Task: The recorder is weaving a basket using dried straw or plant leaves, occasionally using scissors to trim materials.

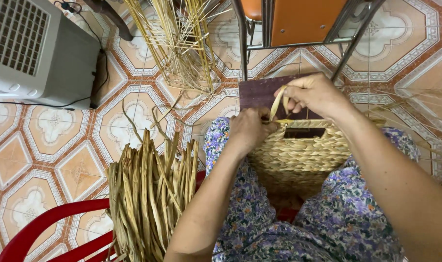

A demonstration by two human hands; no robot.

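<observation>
Patterned floor tiles (51, 131) lie beneath a woven straw basket (298, 155) held on the lap. Its rim is clamped by the left hand (247, 128); just above, a flat fibre strand (277, 103) is pinched by the right hand (315, 94). The strand is judged light and pliable, best gripped near its base.

— What sort of place is this?

— A home used for handwork. The floor (60, 145) has patterned orange and white house tiles, and a grey fan box (36, 48) stands at its upper left corner.

— And the work?

— Dried straw (148, 194) lies in a bundle on a red plastic chair (41, 223), a frame of thin sticks (182, 43) stands on the tiles, and a half-woven basket (298, 155) rests on a flowered lap.
</observation>
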